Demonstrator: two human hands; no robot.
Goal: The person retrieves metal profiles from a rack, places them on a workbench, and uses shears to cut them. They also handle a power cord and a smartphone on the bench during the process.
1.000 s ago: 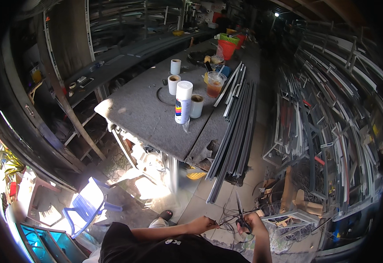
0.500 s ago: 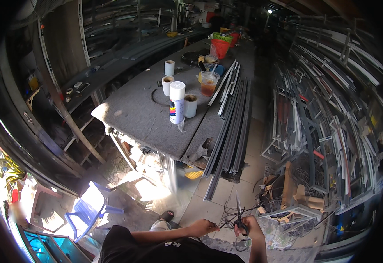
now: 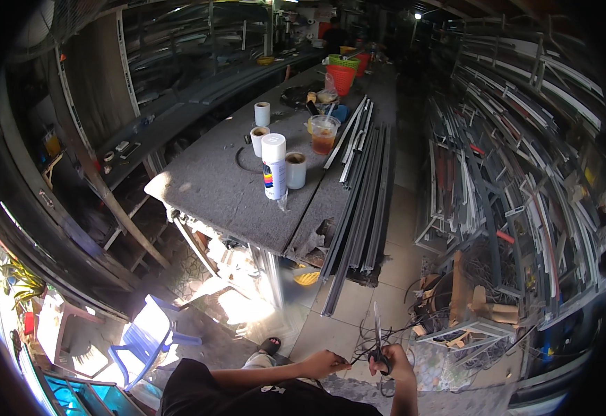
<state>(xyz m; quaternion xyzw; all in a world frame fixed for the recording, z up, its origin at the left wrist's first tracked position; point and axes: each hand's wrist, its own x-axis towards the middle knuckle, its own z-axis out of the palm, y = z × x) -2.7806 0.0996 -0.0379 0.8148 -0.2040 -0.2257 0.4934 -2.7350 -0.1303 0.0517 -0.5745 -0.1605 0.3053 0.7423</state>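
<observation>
My right hand (image 3: 399, 362) is wrapped round the handles of a pair of scissors (image 3: 377, 338), its blades pointing up and away from me. Just left of it, my left hand (image 3: 322, 363) is closed in a pinch, with a thin black strand (image 3: 353, 361) at its fingertips. More black strands loop between and beyond the two hands; whether they hang from my fingers or lie on the floor I cannot tell. Both hands are low in front of my body, short of the table.
A grey-covered table (image 3: 227, 201) bears a spray can (image 3: 274, 170), several white rolls, a cup of brown drink (image 3: 324, 135) and long metal profiles (image 3: 358, 208) overhanging its right edge. Racks of profiles (image 3: 511, 180) line the right. A blue plastic chair (image 3: 143, 340) stands at lower left.
The view has shifted slightly, so the table's things sit a little further left. Both hands keep nearly the same place and the same grips.
</observation>
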